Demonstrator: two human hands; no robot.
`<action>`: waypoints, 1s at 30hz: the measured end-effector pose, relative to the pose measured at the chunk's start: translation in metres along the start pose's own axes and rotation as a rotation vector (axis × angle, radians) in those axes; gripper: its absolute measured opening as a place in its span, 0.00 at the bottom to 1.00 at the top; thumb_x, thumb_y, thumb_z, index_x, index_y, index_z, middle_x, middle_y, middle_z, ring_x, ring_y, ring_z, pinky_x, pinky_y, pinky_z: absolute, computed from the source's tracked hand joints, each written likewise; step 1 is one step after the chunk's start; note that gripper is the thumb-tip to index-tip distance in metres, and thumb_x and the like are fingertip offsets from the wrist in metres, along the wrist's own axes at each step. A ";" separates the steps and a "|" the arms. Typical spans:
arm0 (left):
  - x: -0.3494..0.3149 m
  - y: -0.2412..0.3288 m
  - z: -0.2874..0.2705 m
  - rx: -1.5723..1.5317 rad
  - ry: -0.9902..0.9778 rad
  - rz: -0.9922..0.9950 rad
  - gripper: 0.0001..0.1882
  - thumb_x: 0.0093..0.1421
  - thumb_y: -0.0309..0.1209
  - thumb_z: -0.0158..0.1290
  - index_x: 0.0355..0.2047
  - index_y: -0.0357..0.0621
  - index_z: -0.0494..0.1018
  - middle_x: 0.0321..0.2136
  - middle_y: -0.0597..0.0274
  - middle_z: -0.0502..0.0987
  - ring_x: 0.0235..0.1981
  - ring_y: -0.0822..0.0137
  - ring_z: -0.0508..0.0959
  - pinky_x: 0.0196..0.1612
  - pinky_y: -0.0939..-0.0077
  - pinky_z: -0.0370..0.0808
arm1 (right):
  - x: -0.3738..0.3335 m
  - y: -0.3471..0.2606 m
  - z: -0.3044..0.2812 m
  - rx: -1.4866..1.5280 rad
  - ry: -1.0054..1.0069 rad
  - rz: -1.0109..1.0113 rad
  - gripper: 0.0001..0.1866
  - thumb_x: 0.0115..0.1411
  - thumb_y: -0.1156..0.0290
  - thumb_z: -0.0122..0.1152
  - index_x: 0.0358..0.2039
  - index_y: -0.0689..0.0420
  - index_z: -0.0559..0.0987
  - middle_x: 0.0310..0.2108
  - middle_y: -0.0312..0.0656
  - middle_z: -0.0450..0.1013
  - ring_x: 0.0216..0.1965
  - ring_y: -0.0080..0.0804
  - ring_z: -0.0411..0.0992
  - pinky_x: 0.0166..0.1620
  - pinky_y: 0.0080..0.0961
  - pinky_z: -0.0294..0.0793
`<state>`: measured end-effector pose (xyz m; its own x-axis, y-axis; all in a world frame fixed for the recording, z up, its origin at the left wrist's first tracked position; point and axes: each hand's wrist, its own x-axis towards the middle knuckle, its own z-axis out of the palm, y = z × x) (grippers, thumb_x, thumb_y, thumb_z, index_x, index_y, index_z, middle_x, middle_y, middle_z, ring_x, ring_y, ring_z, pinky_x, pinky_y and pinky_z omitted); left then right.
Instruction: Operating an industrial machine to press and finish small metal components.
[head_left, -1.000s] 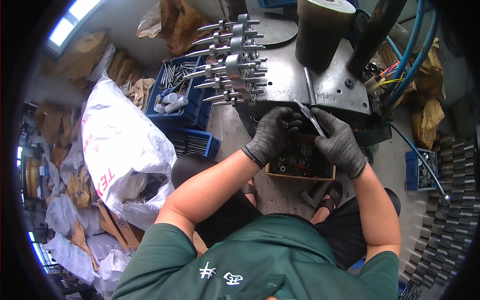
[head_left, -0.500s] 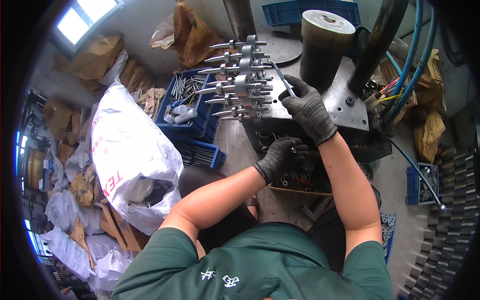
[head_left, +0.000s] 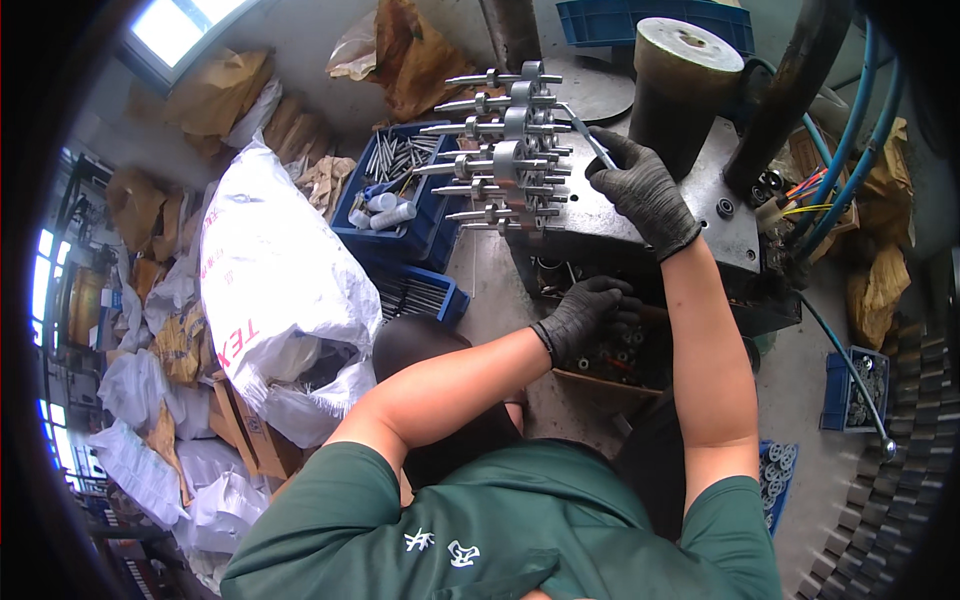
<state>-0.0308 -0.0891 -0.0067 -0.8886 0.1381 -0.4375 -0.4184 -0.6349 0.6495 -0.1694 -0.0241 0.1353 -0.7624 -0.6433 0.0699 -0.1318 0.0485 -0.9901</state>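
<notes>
My right hand (head_left: pixel 645 190), in a dark glove, grips a slim grey metal tool (head_left: pixel 590 135) with a bent tip. The tip reaches the right side of a row of metal shafts with round discs (head_left: pixel 510 160), at the left edge of the steel worktop (head_left: pixel 690 215). I cannot tell whether the tip touches a part. Below the worktop's front edge, my gloved left hand (head_left: pixel 588 312) is closed, its fingers curled together. Whatever it may hold is hidden. Under that hand is an open box (head_left: pixel 610 382) of small rings and loose metal parts.
A thick metal cylinder (head_left: pixel 685 75) and a dark post (head_left: pixel 785 100) stand on the worktop. Blue crates of metal rods (head_left: pixel 385 215) and a large white sack (head_left: pixel 285 280) are at the left. Blue hoses (head_left: pixel 880 130) hang at the right, near a small blue bin (head_left: pixel 835 395).
The whole view has shifted, with the scene appearing further right. A small shiny part at my left fingertips no longer shows. My right hand keeps the tool near the same shafts.
</notes>
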 end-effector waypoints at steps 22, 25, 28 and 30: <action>0.019 -0.008 -0.007 -0.250 -0.070 -0.106 0.16 0.65 0.26 0.46 0.52 0.37 0.64 0.42 0.48 0.75 0.41 0.56 0.79 0.43 0.63 0.79 | 0.019 0.037 0.011 -0.201 0.086 -0.143 0.33 0.53 0.80 0.60 0.63 0.56 0.71 0.35 0.36 0.76 0.34 0.21 0.72 0.43 0.20 0.75; 0.016 -0.005 -0.007 -0.283 -0.100 -0.105 0.15 0.65 0.28 0.46 0.50 0.37 0.66 0.37 0.54 0.74 0.39 0.60 0.78 0.42 0.66 0.78 | 0.016 0.041 0.023 -0.212 0.112 -0.175 0.34 0.52 0.80 0.60 0.63 0.55 0.70 0.35 0.37 0.77 0.34 0.21 0.73 0.43 0.21 0.76; 0.009 0.002 0.007 -0.154 0.002 -0.101 0.12 0.63 0.27 0.48 0.46 0.39 0.67 0.34 0.59 0.70 0.37 0.62 0.77 0.41 0.67 0.78 | 0.017 0.048 0.016 -0.225 0.142 -0.231 0.34 0.54 0.79 0.60 0.64 0.55 0.69 0.34 0.36 0.76 0.33 0.21 0.73 0.41 0.21 0.76; 0.008 -0.004 -0.003 -0.217 -0.081 0.001 0.12 0.61 0.26 0.49 0.46 0.41 0.68 0.32 0.60 0.70 0.36 0.63 0.76 0.40 0.67 0.78 | 0.016 0.039 0.020 -0.223 0.152 -0.285 0.34 0.54 0.79 0.60 0.64 0.56 0.69 0.33 0.36 0.76 0.31 0.20 0.72 0.37 0.20 0.76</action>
<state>-0.0353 -0.0881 -0.0147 -0.9050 0.1925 -0.3794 -0.3749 -0.7825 0.4972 -0.1738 -0.0475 0.0955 -0.7579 -0.5356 0.3725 -0.4741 0.0598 -0.8784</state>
